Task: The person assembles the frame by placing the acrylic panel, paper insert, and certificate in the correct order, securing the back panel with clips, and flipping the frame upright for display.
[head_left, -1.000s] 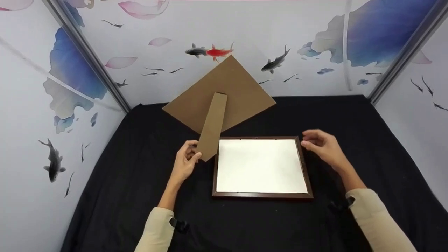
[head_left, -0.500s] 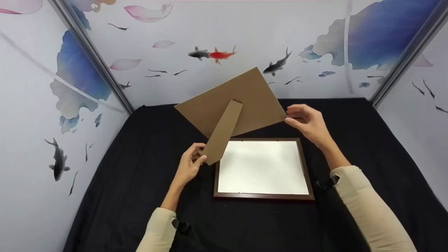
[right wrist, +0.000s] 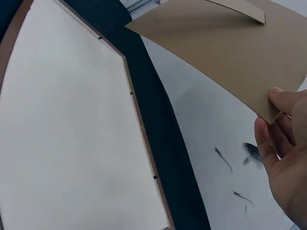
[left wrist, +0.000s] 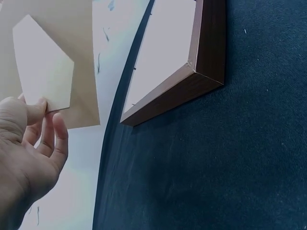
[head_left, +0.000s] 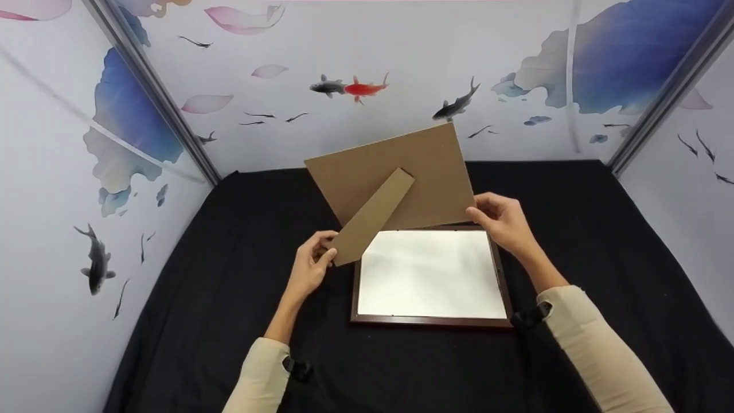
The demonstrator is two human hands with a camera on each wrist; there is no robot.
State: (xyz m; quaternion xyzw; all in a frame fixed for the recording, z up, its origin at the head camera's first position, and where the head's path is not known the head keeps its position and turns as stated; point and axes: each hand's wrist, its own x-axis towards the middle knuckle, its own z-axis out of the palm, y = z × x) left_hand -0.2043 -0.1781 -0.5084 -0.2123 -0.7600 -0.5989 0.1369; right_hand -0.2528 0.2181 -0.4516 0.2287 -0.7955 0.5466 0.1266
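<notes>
A brown picture frame backing board [head_left: 436,166] is held up, tilted, above the far edge of a picture frame. From its middle a stand leg [head_left: 373,221] folds out toward the left. My left hand [head_left: 309,267] pinches the free end of that leg between thumb and fingers. With thumb and fingers, my right hand [head_left: 504,223] pinches the board's lower right corner [right wrist: 268,112]. Below lies the dark wood picture frame [left wrist: 172,98], face down, with a white sheet [head_left: 433,278] inside it. Small dark tabs show along its inner rim in the right wrist view.
Black cloth [head_left: 424,367] covers the table under the frame. White panels printed with fish and petals [head_left: 367,46] stand at the back and both sides. Metal posts [head_left: 155,92] mark the corners.
The board has turned clockwise and moved right and down. My right hand has come from beside the frame to the board and now grips its corner. My left hand keeps its pinch on the leg.
</notes>
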